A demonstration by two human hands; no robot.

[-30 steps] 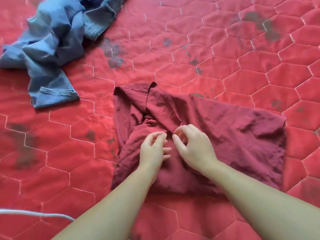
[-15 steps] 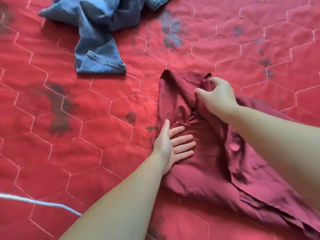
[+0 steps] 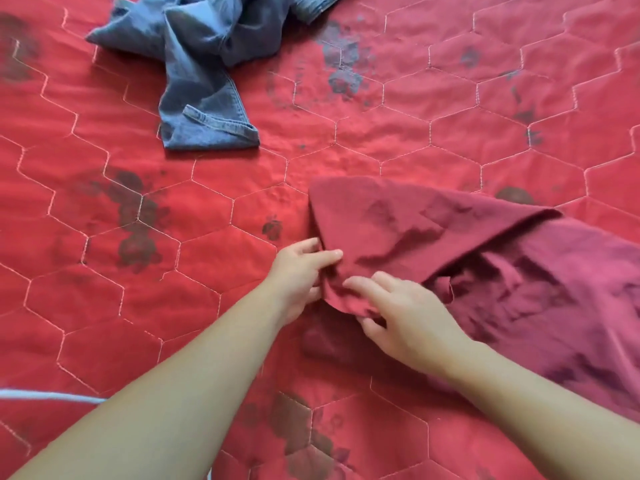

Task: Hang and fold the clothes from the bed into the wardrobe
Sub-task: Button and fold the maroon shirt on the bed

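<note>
Since both hands are working the same corner, this looks like a fold being set on the dark red garment (image 3: 398, 233): the right hand (image 3: 412, 317) has its fingers (image 3: 360, 284) curled over the near edge of the turned-over flap with the thumb tucked under it, and the left hand (image 3: 298, 271) pinches the cloth just beside them, probably to keep the crease from sliding. The rest of the garment trails off to the right of the fingers, still rumpled, all lying on the red quilted bed (image 3: 207, 271). Half a second ago the left hand lay flat on the fabric and the right was reaching up at the far corner; now that corner's been pulled toward the body. Well beyond the fingers, the blue jeans (image 3: 204, 64) sit crumpled and untouched.
</note>
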